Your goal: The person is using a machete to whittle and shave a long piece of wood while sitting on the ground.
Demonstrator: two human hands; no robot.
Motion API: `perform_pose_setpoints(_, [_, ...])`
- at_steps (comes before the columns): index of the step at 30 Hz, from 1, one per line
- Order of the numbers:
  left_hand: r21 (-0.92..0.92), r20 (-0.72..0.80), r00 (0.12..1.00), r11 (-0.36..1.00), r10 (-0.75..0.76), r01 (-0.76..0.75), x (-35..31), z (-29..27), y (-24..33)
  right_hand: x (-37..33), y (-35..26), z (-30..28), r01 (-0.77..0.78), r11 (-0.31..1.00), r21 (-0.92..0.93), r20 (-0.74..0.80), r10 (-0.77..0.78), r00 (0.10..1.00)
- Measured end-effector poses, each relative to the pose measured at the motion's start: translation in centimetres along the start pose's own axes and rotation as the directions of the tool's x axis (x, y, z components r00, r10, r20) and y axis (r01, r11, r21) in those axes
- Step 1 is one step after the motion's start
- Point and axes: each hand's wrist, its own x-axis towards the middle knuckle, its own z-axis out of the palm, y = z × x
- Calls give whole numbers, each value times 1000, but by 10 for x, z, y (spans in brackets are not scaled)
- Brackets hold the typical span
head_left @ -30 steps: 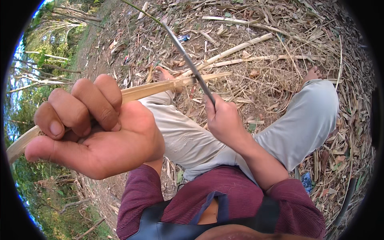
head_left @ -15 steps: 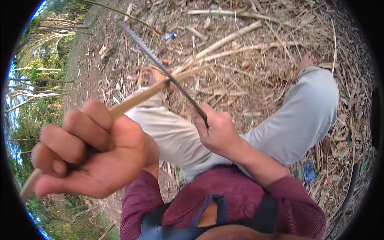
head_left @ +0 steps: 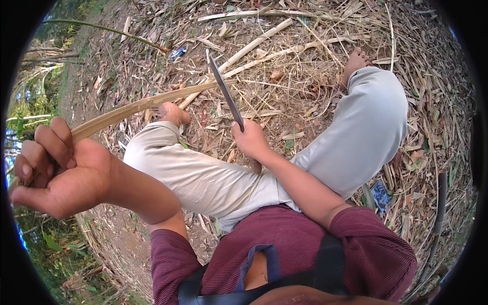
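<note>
My left hand (head_left: 71, 178) is raised at the far left, fingers curled round a long pale strip of split wood or bamboo (head_left: 147, 103). The strip slants away from that fist toward the middle of the view, narrowing at its far end. In front of my lap, my right hand (head_left: 251, 141) grips a knife (head_left: 228, 96) with a long dark blade pointing up and away. Its blade crosses the strip close to the far tip; whether the two touch I cannot tell. Part of the handle shows below the right fist.
My bent legs in pale trousers (head_left: 351, 137) frame the work, with bare feet on littered ground. Ahead lie several pale split sticks (head_left: 262, 43) and thin shavings (head_left: 284, 76). A green stem (head_left: 101, 30) arches at upper left. A dark pole or pipe (head_left: 440, 213) lies at right.
My left hand has drawn the strip back to the left, so the blade now crosses nearer the strip's far tip. The knife stands more upright. The whole view has shifted somewhat.
</note>
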Motion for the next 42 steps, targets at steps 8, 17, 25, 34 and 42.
perform_pose_setpoints(8, [-197,-48,986,969,-162,149,74,-46,-24,23,46,16,-194,976,-99,20,197,980])
perform_pose_setpoints(17, [-279,143,932,890,-332,360,143,-98,-98,39,86,33,-356,924,140,36,355,934])
perform_pose_setpoints(25, [2,20,955,955,-297,297,138,-24,-113,54,104,9,-398,916,-58,-71,394,916])
perform_pose_setpoints(34, [-269,200,946,914,-255,304,140,-31,-77,67,125,23,-182,975,-127,-178,158,971])
perform_pose_setpoints(42, [-367,214,949,881,-230,297,102,-6,-59,4,-53,-11,248,960,-133,-94,-261,961])
